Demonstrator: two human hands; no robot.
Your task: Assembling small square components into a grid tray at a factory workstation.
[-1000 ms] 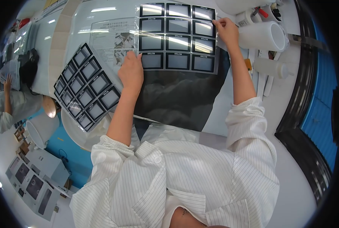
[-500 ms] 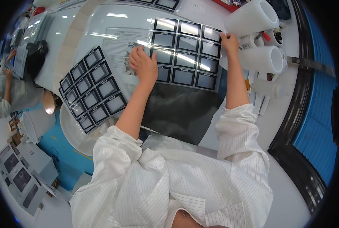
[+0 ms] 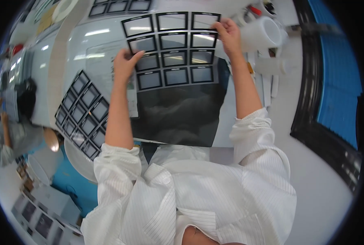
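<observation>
A clear sheet [image 3: 172, 42] printed with a grid of black-framed windows is stretched between my hands, lifted at its far side above a black mat [image 3: 178, 112]. My left hand [image 3: 125, 64] is closed on its left edge, thumb over the top and the other fingers mostly hidden. At the far right corner my right hand [image 3: 229, 36] pinches the edge between thumb and fingers. A second sheet of the same kind [image 3: 84, 112] lies to the left of my left forearm, reaching over the table's near edge. Another framed sheet [image 3: 120, 7] lies at the far side.
White cylinders [image 3: 263, 32] and a translucent bottle [image 3: 269, 66] stand to the right. A printed paper [image 3: 94, 55] lies left of my left hand. A round white tub [image 3: 77, 159] is below the table edge. At the far left a co-worker's arm [image 3: 5, 130] shows.
My left hand has gone from open over the sheet to holding its left edge. The sheet has risen and tilted at the far side. The whole view has turned somewhat.
</observation>
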